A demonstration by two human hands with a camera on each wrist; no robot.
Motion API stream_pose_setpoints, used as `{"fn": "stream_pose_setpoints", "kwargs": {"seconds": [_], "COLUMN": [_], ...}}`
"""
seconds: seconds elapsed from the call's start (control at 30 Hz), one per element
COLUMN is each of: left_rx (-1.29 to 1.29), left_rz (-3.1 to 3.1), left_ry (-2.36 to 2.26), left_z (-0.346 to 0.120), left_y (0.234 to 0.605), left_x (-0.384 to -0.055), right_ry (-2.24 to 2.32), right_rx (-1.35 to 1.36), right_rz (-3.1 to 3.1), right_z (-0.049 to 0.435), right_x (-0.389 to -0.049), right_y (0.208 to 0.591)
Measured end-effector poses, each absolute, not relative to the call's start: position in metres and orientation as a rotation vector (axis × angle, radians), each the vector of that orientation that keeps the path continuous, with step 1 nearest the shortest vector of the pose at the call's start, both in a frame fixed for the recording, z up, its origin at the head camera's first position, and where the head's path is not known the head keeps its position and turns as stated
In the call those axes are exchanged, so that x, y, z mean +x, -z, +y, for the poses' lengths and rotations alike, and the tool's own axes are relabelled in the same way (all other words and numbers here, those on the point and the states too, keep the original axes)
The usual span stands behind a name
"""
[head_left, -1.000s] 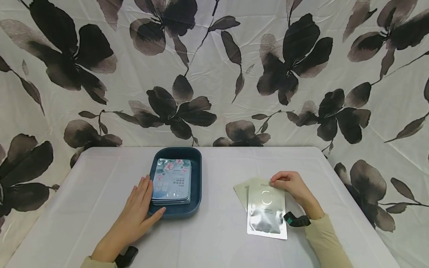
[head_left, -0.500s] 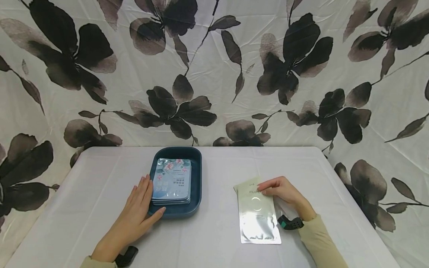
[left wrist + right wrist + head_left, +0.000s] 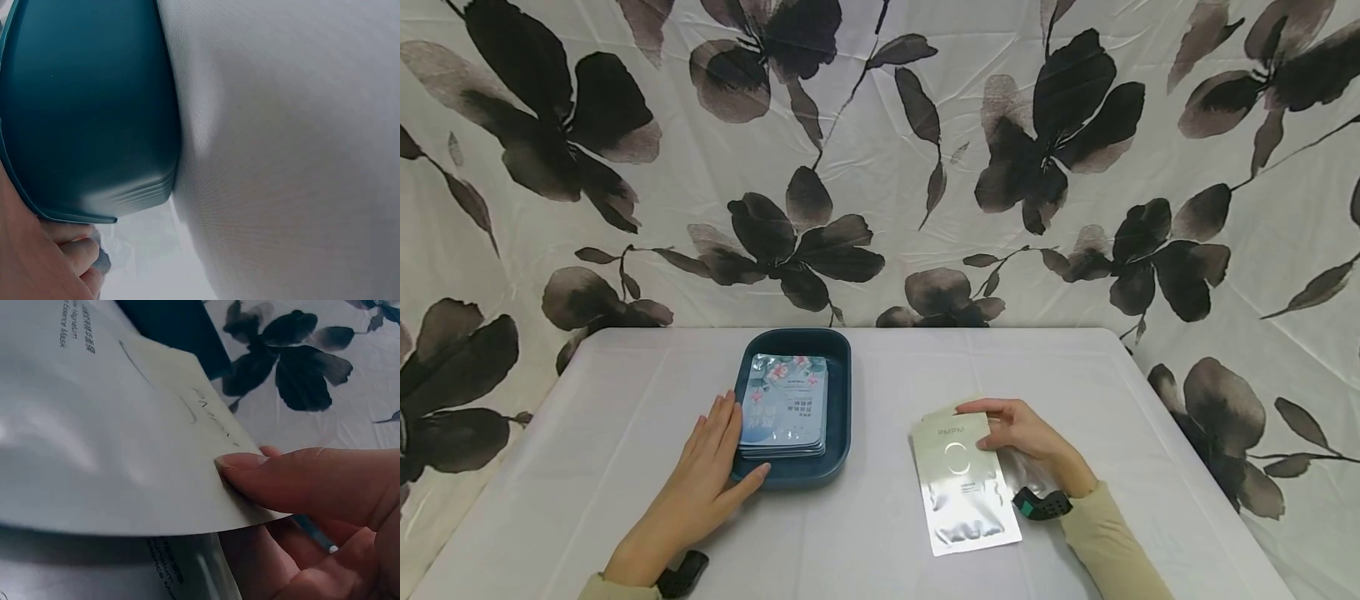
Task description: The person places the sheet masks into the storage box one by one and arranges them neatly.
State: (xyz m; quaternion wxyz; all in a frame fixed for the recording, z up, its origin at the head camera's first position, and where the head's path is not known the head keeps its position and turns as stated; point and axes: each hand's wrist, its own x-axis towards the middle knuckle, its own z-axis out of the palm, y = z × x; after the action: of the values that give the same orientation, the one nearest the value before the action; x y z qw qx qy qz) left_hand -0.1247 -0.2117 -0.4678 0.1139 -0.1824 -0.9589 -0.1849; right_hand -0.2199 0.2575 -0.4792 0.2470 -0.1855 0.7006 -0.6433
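In the head view my right hand [image 3: 1033, 440] pinches the corner of a silver and pale green sheet mask packet [image 3: 961, 500]. The right wrist view has the thumb on top of this packet [image 3: 119, 450], with "Essence Mask" printed on it. Below it shows part of another mask packet [image 3: 194, 565]. My left hand [image 3: 700, 483] lies with straight fingers against the left side of a dark blue tray [image 3: 840, 408]. A stack of blue floral mask packets [image 3: 786, 404] lies inside. From the left wrist, the tray's outer wall [image 3: 94, 112] fills much of the view.
Both hands work over a table with a white cloth [image 3: 865, 533]. A floral curtain [image 3: 880, 167] hangs behind the far table edge. A dark wrist camera [image 3: 1042, 504] sits on the right wrist, another [image 3: 683, 573] on the left.
My right hand has moved left and nearer with the silver and green mask packet, which now tilts and lies closer to the tray. The left hand and tray stay put.
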Motion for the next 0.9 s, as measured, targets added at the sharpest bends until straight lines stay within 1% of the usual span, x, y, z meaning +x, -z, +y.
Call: {"fn": "stream_pose_setpoints", "kwargs": {"seconds": [0.27,0.57,0.77,0.9], "left_rx": [-0.544,-0.537,-0.544,-0.555], "left_rz": [-2.806,-2.818,-2.815,-2.805], "left_ry": [0.545,0.547,0.552,0.544], "left_z": [-0.212,-0.213,-0.213,-0.213], "left_y": [0.468,0.468,0.468,0.468], "left_x": [-0.125,-0.125,-0.125,-0.125], "right_ry": [1.716,1.717,1.718,1.792], "right_rx": [-0.548,-0.469,-0.566,-0.536], "right_rz": [2.010,1.821,1.797,1.725], "right_z": [0.253,0.249,0.245,0.240], "right_x": [-0.217,-0.215,-0.215,-0.213], "right_y": [0.483,0.480,0.483,0.486]}}
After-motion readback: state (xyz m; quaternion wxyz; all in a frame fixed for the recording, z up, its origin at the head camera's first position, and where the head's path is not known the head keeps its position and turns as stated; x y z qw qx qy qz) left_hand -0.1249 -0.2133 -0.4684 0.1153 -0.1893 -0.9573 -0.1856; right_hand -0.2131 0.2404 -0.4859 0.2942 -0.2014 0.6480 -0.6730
